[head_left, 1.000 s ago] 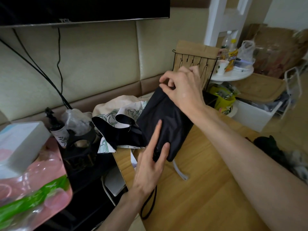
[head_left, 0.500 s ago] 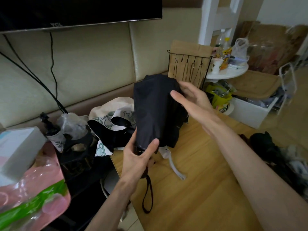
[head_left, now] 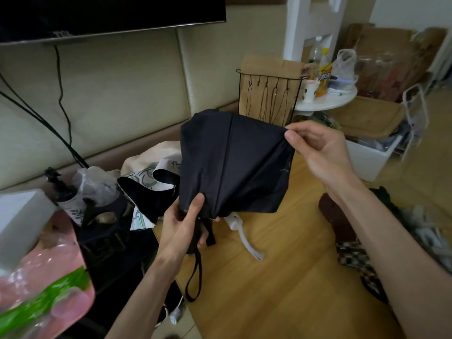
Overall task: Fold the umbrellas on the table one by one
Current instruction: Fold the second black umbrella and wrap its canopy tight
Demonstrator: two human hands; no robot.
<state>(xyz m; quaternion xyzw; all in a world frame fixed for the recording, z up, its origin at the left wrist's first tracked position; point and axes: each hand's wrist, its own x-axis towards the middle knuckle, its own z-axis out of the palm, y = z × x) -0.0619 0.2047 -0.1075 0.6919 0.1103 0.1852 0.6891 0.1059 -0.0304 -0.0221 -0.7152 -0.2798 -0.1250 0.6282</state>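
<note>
Black umbrella [head_left: 234, 165] held up mid-frame above wooden table [head_left: 281, 289].
Left hand [head_left: 182, 228] fingers curled around its handle at lower centre; right hand [head_left: 318, 148] pinches canopy edge at centre right, pulled taut.

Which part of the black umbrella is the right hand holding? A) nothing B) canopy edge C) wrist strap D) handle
B: the right hand pinches the fabric edge of the black umbrella, holding a panel stretched out, while the left hand grips the handle end.
</note>
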